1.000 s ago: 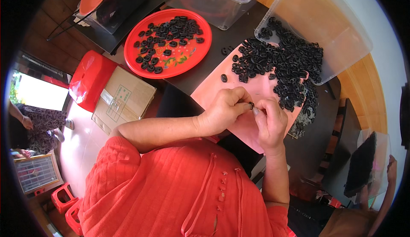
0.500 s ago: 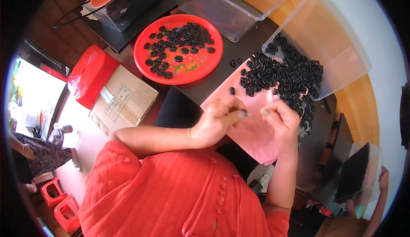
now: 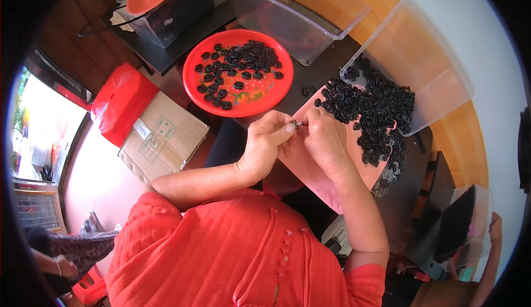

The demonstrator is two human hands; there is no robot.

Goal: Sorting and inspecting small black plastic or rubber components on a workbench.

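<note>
Between the fingertips of my left hand [image 3: 261, 144] is a small black plastic piece [image 3: 295, 123], pinched near the pink sheet's left edge. My right hand [image 3: 326, 140] meets it from the right, its thumb and forefinger closed against the same piece. Whatever else those right fingers hold is too small to make out. Just beyond lies a heap of black plastic pieces [image 3: 368, 105] on the pink sheet [image 3: 315, 181]. To the left, a red round tray [image 3: 265, 103] carries several rounded black pieces with holes, spread loosely.
A clear plastic bin [image 3: 437, 69] lies tipped behind the heap, and another clear bin [image 3: 287, 17] stands farther back. A cardboard box [image 3: 163, 133] with a red bag [image 3: 119, 102] is at left. Another person's arm [image 3: 489, 252] shows at far right, another person's hand [image 3: 65, 267] at lower left.
My right hand has moved left and its fingertips now meet those of my left hand. The lone black piece by the sheet's far left edge no longer shows there. The view has shifted slightly.
</note>
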